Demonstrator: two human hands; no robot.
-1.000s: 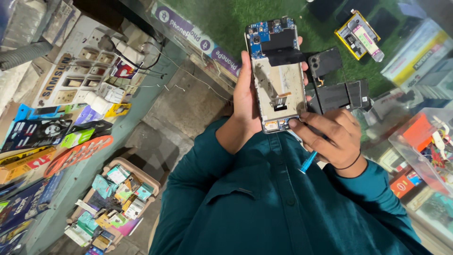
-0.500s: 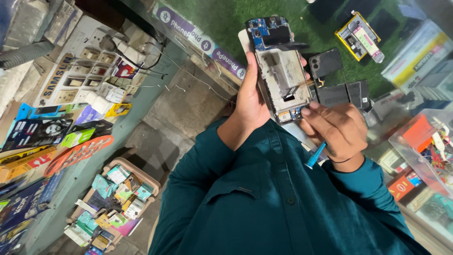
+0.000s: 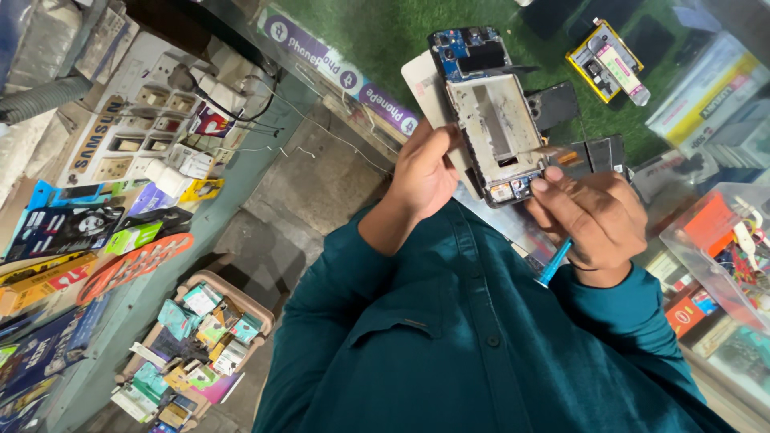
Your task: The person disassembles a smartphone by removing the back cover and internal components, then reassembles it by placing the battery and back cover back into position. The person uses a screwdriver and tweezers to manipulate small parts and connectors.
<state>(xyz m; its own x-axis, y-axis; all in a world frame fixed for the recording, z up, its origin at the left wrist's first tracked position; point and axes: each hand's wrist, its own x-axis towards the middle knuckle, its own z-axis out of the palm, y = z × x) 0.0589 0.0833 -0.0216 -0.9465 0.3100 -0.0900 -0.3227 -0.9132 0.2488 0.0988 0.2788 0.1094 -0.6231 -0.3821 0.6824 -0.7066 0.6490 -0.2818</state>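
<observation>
Left hand [image 3: 429, 172] grips the opened phone [image 3: 489, 112] by its lower edge, holding it up over the green-matted desk [image 3: 385, 32]. Its back cover is already off: bare frame, blue circuit board at the top, small parts still seated at the bottom. Right hand [image 3: 593, 216] is closed around a blue-handled tool [image 3: 555, 261], its tip set against the phone's lower right side. Loose dark parts [image 3: 597, 152] lie just behind. The tool's tip is too small to make out.
</observation>
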